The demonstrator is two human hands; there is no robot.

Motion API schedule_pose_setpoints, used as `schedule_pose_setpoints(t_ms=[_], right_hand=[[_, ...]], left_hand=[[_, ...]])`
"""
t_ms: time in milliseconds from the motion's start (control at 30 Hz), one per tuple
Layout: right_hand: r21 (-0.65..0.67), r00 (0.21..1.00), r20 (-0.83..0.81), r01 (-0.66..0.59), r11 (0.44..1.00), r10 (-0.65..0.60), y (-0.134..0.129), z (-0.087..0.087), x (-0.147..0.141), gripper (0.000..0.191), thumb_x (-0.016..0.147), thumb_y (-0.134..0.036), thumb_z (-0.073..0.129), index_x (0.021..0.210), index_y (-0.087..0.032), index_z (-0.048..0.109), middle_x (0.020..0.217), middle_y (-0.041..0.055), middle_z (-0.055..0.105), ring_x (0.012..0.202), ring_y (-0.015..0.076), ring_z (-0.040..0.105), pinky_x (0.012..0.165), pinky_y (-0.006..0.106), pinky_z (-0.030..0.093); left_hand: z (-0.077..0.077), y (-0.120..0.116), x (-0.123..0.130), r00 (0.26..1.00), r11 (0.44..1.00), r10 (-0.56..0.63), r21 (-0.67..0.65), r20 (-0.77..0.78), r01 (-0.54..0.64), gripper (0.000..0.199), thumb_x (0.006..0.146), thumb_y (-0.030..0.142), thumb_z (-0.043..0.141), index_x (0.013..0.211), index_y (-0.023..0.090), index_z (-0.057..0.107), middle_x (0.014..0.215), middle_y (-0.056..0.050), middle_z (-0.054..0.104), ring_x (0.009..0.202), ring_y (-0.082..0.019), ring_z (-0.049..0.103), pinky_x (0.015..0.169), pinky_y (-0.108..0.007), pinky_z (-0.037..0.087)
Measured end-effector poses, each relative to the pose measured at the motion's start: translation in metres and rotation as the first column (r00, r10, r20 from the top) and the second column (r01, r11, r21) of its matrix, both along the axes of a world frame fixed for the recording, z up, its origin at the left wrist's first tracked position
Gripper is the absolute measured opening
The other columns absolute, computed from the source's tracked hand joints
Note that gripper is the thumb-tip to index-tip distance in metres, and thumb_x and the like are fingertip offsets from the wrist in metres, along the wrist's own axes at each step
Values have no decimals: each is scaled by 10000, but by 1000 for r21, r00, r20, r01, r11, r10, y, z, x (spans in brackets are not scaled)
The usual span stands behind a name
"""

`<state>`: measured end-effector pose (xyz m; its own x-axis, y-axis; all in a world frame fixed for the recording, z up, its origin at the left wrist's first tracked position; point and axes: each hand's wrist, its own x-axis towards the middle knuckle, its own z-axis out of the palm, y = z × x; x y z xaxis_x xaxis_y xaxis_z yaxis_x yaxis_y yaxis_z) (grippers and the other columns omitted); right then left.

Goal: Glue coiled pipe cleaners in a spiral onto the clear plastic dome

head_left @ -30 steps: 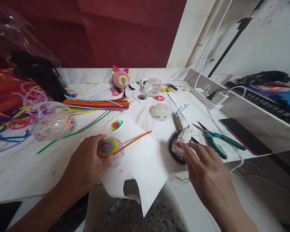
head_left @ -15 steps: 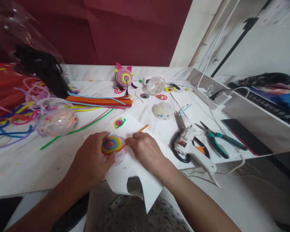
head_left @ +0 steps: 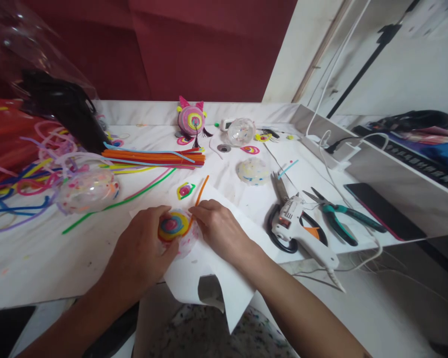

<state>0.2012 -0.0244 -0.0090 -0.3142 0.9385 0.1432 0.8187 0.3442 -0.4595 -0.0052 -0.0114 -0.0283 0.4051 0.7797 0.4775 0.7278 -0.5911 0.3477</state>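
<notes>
My left hand (head_left: pixel 145 243) is closed around a clear, speckled plastic ball (head_left: pixel 188 244) above a white paper sheet. On the ball's top sits a coil of coloured pipe cleaner (head_left: pixel 174 224), pink at the centre, then blue and yellow. An orange pipe cleaner (head_left: pixel 202 190) runs along the coil's outer edge, its free end pointing away from me. Fingers of my right hand (head_left: pixel 216 226) pinch it at the coil's right side. Just beyond lies a small green, yellow and pink eye shape (head_left: pixel 185 190).
White paper (head_left: pixel 194 283) with a cut-out hangs over the table's front edge. To the right lie a glue gun (head_left: pixel 298 231) over black-handled scissors, pliers (head_left: pixel 338 214) and a phone (head_left: pixel 381 209). Behind are bundled orange pipe cleaners (head_left: pixel 153 156), a decorated pink ball (head_left: pixel 192 119) and more speckled balls.
My right hand has swung the orange pipe cleaner's free end away from me and leftward, bending it around the coil's right edge. My left hand keeps its hold on the ball.
</notes>
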Motion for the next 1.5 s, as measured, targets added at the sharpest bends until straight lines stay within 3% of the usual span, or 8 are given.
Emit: schedule_pose_setpoints(t_ms=[167,333,533,700,1067,1300,1500], right_hand=[[-6,996,-87,-6,1000,5,4,-3,-3,269,1034,-20,554,1084,-126,797,1129,144,794,1065,235,705,887,313,533],[3,976,-220,8,1000,-7,8,-8,-3,282,987,-9,579,975,-181,801,1073,101,816,1002,211,728,895,318,526],[-95,883,-457,74,993,-110,14,-9,-1,337,898,-7,607,1036,-220,828,998,30,842,849,172,737,776,287,525],[-106,839,-533,64,992,-111,18,-10,-3,370,855,28,586,1007,-208,827,937,6,837,852,158,751,766,262,522],[-140,831,-546,31,990,-104,22,-7,-5,383,910,24,610,1173,-169,811,1059,76,867,973,201,813,822,300,564],[-118,909,-413,7,993,-55,20,1,-6,420,951,25,616,1298,-154,769,1127,97,862,997,222,808,888,336,572],[-47,953,-304,-7,999,-8,16,1,-7,480,967,14,593,1385,-192,709,1166,106,840,1060,244,788,933,362,579]], left_hand=[[0,-1,0,1000,1000,3,-3,-17,-3,423,824,283,589,1243,234,562,1141,-99,748,1057,-326,740,880,-467,634],[-2,-2,-2,1000,1000,9,-7,-10,-9,443,819,284,583,1259,246,550,1164,-99,745,1078,-318,738,893,-447,625],[-3,-1,-3,1000,1000,10,-3,-14,-10,440,812,290,584,1249,245,560,1144,-100,756,1047,-323,748,855,-454,630],[-2,-2,-3,1000,1000,16,-7,-19,-16,436,812,307,596,1242,237,578,1136,-109,761,1012,-326,747,838,-449,624],[-3,-2,-4,1000,1000,-6,-2,-13,6,434,795,257,592,1229,236,593,1113,-99,767,987,-319,752,823,-445,632],[21,1,-7,996,984,-51,-176,-78,36,348,826,299,540,1151,242,648,1049,-74,774,930,-302,747,823,-439,628],[38,13,-8,979,950,-145,-298,-146,96,546,878,366,549,1399,206,588,1216,-113,768,1079,-335,742,952,-483,615]])
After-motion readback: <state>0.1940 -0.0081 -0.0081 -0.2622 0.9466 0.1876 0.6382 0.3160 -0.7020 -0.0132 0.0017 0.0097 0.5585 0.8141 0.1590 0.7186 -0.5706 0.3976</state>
